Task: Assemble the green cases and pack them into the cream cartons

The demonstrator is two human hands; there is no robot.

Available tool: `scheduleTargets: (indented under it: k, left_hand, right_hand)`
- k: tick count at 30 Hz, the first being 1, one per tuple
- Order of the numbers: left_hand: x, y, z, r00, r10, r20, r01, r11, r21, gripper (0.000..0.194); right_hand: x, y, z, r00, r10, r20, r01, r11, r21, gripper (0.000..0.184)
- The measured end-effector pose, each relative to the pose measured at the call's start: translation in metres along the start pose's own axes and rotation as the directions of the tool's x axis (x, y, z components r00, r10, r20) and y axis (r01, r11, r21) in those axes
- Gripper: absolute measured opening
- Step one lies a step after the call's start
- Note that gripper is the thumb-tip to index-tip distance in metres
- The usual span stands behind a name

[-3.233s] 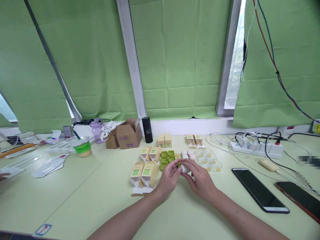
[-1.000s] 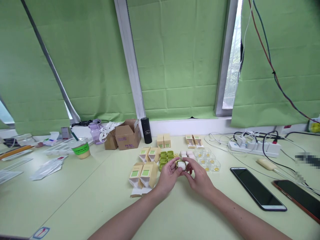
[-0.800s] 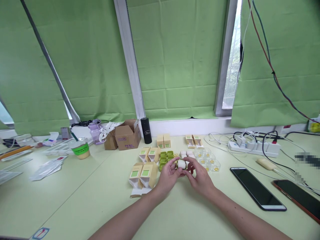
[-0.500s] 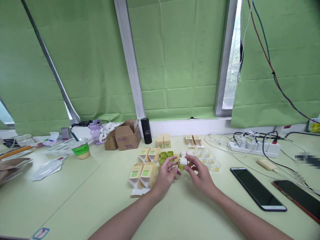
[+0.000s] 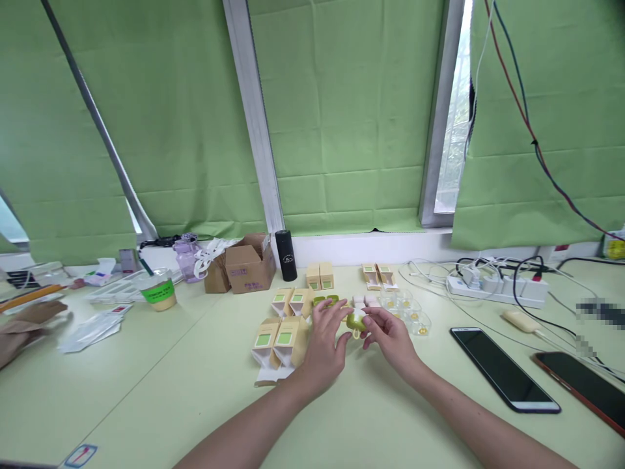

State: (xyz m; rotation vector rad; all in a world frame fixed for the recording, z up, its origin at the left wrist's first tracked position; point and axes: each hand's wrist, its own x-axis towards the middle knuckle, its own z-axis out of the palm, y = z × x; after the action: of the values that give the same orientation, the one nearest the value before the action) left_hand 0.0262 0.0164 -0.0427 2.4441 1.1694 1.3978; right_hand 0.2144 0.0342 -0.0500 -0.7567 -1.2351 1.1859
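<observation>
Between thumb and fingers, my right hand (image 5: pixel 389 333) grips a small olive-green case (image 5: pixel 356 320) with a white piece in its top and a ring-like loop at its bottom. My left hand (image 5: pixel 328 339) is just left of the case, fingers stretched and apart; whether a fingertip touches it, I cannot tell. Behind that hand, several green cases (image 5: pixel 325 299) are partly covered by its fingers. White blocks (image 5: pixel 365 301) lie behind the held case. Clear plastic domes (image 5: pixel 413 314) with yellow bits stand beyond my right hand.
Beige cartons (image 5: pixel 288 340) with green labels stand left of my hands, others farther back. A brown cardboard box (image 5: pixel 250 264), black bottle (image 5: pixel 286 255) and drink cup (image 5: pixel 160 292) stand behind. Phones (image 5: pixel 504 369) and a cabled power strip (image 5: pixel 498 288) are right. A blurred brown shape (image 5: pixel 29 332) is far left.
The case has tilted, with its loop now hanging toward me. My left hand's fingers have come off it or loosened and spread over the green cases. The brown shape at far left has shifted.
</observation>
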Motion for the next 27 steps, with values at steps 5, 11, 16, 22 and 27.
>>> scheduleTargets:
  k: [5,11,16,22,27]
  left_hand:
    - [0.000,0.001,0.000,0.995,0.095,0.022,-0.097,0.988,0.124,0.057]
    - [0.002,0.006,-0.004,0.992,0.126,0.025,-0.129,0.970,0.207,0.060]
    - [0.003,0.004,-0.003,0.989,0.147,0.021,-0.148,0.963,0.225,0.052]
    - [0.003,-0.004,0.000,0.996,0.086,-0.034,-0.081,0.987,0.142,0.045]
    - [0.005,-0.002,0.000,0.992,-0.104,-0.067,0.102,0.994,-0.033,0.042]
  right_hand:
    - [-0.001,0.000,0.001,0.999,0.022,0.038,-0.023,0.999,0.022,0.056]
    - [-0.002,0.000,0.003,0.998,0.053,0.021,-0.053,0.999,0.010,0.060]
    - [-0.003,0.000,0.001,0.997,0.056,0.057,-0.053,0.997,-0.063,0.059]
    - [-0.002,-0.008,-0.009,0.998,-0.046,0.033,0.055,0.933,-0.355,0.058]
    - [0.001,-0.027,-0.028,0.954,-0.292,0.067,0.179,0.374,-0.910,0.030]
